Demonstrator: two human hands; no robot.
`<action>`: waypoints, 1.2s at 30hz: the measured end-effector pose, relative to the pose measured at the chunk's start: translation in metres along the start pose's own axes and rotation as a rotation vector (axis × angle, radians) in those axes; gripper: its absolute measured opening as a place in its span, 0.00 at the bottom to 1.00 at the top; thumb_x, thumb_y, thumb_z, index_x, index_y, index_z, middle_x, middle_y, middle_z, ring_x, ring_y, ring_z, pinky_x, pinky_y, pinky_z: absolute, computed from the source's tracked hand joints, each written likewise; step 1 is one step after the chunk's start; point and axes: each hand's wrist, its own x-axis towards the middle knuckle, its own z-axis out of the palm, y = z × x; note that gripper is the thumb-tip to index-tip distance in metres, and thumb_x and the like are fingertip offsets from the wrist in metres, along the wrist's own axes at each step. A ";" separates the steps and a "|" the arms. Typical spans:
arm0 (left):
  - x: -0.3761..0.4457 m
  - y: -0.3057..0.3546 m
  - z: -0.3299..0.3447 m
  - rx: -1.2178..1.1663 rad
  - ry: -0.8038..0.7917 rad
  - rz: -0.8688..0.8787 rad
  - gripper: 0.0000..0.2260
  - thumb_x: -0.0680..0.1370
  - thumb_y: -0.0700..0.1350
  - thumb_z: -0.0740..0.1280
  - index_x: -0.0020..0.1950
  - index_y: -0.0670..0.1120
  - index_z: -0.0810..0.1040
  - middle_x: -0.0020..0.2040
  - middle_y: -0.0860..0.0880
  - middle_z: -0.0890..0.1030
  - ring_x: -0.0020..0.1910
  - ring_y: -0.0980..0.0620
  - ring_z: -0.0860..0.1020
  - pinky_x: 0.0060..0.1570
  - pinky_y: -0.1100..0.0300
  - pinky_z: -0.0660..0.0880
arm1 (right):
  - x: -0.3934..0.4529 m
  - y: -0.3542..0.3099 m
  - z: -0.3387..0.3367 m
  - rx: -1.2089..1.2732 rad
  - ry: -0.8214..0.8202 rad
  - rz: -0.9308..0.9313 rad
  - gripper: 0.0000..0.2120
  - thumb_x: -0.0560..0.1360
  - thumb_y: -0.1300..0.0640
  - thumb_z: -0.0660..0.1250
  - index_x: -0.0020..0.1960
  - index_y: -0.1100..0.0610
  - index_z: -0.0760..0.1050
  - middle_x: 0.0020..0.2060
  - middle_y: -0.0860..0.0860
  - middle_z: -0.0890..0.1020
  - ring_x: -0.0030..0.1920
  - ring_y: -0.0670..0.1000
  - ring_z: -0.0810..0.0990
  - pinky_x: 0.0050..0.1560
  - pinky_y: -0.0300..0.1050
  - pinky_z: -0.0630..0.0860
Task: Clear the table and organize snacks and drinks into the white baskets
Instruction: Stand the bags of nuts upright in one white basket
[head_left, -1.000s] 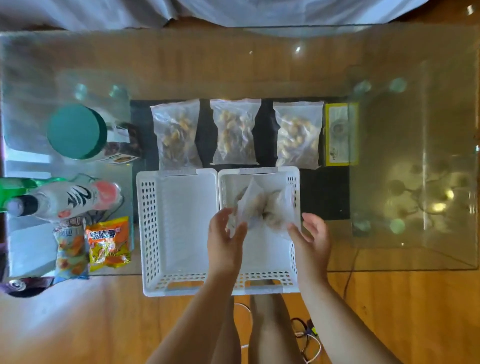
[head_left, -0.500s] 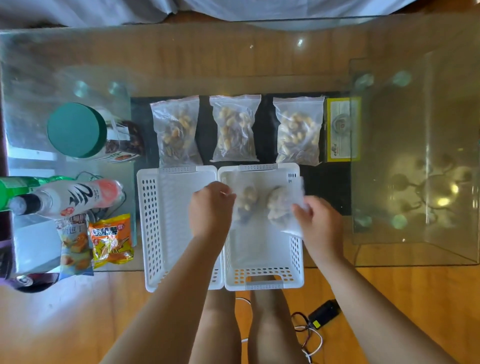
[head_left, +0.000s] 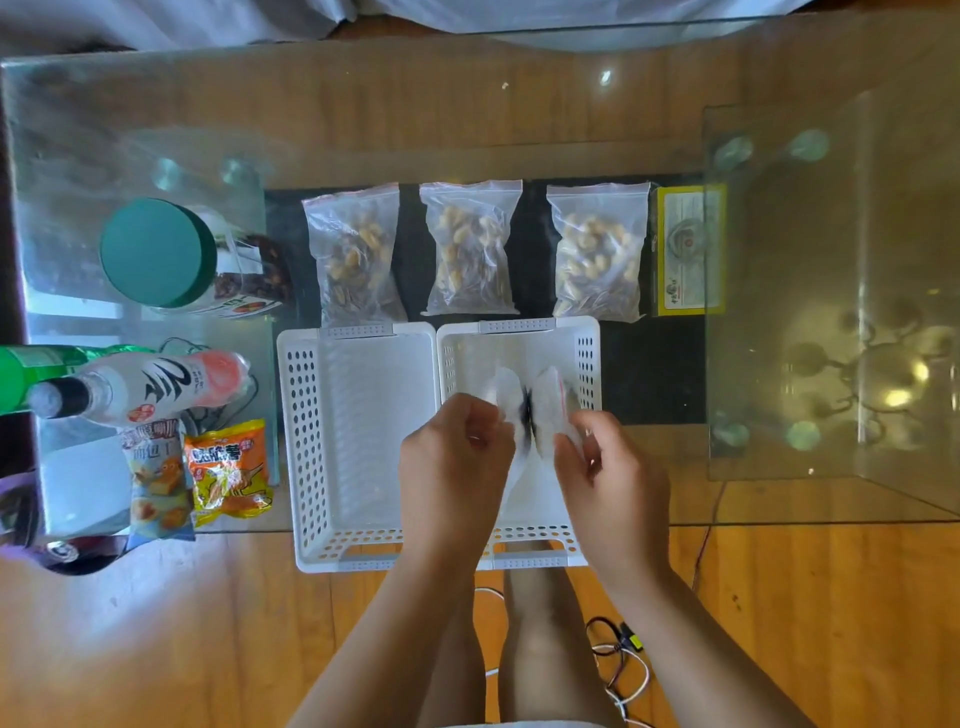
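Glass table (head_left: 467, 114) over a wooden floor fills your view. Two white baskets sit side by side at its near edge: left basket (head_left: 358, 441), right basket (head_left: 587, 353). Behind them lie three nut bags (head_left: 470, 249) in a row, beside a yellow box (head_left: 685, 249). At far left are a jar (head_left: 156, 254), a bottle (head_left: 140, 384) and snack packets (head_left: 228, 467). Your left hand (head_left: 452, 478) and right hand (head_left: 613, 483), fingers curled, each pinch a side of a blurred clear bag (head_left: 524, 405) above the right basket.
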 end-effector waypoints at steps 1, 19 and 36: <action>0.001 -0.004 0.001 0.038 -0.012 -0.019 0.05 0.70 0.45 0.71 0.42 0.51 0.76 0.37 0.55 0.80 0.37 0.53 0.79 0.37 0.60 0.75 | 0.003 0.003 0.002 -0.035 0.004 0.036 0.13 0.74 0.48 0.65 0.54 0.56 0.76 0.41 0.48 0.81 0.37 0.46 0.79 0.30 0.35 0.73; 0.029 -0.016 -0.001 0.231 -0.130 0.012 0.04 0.73 0.44 0.67 0.40 0.45 0.78 0.38 0.46 0.82 0.39 0.43 0.79 0.39 0.53 0.75 | 0.024 0.032 0.001 0.056 0.003 0.080 0.07 0.75 0.61 0.65 0.48 0.63 0.79 0.41 0.55 0.81 0.41 0.52 0.79 0.36 0.38 0.72; 0.091 0.037 -0.016 0.759 -0.393 0.545 0.10 0.77 0.48 0.65 0.58 0.56 0.78 0.57 0.53 0.80 0.55 0.49 0.78 0.49 0.54 0.75 | 0.035 -0.023 -0.008 -0.305 -0.295 -0.535 0.04 0.65 0.65 0.74 0.34 0.58 0.82 0.29 0.52 0.81 0.29 0.54 0.80 0.28 0.44 0.77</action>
